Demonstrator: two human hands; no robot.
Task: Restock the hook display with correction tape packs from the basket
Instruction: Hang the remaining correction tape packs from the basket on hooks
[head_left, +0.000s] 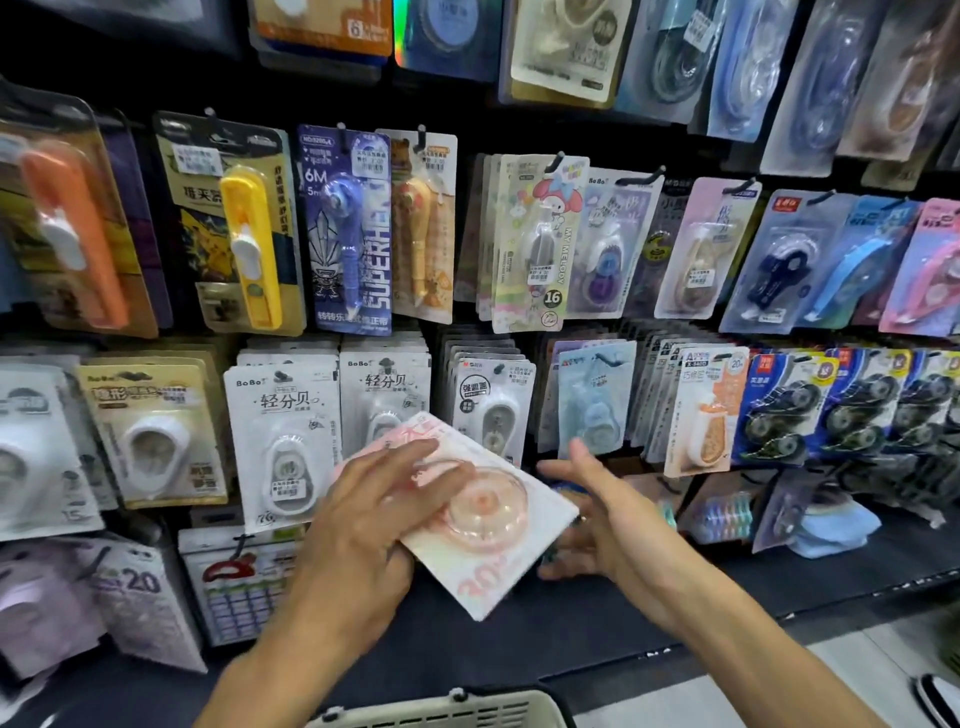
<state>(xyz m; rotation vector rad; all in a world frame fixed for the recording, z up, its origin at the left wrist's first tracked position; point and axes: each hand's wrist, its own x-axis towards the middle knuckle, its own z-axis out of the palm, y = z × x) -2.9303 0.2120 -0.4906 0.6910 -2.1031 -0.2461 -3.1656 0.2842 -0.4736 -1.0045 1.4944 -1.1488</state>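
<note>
My left hand (363, 519) holds a pink and white correction tape pack (488, 525) with a round clear blister, fingers laid over its front and thumb under it. The pack is tilted, in front of the lower rows of the hook display (519, 332). My right hand (592, 514) is just right of the pack with fingers spread and straight, partly behind its edge. Whether it touches the pack I cannot tell. The rim of the basket (447, 709) shows at the bottom edge, below my arms.
The black wall is packed with hanging packs: white BoBo packs (283, 441), a My Melody pack (540, 244), blue multi-packs (779, 410). Loose packs lie on the dark shelf ledge (597, 613) at lower right. Light floor (857, 670) shows at bottom right.
</note>
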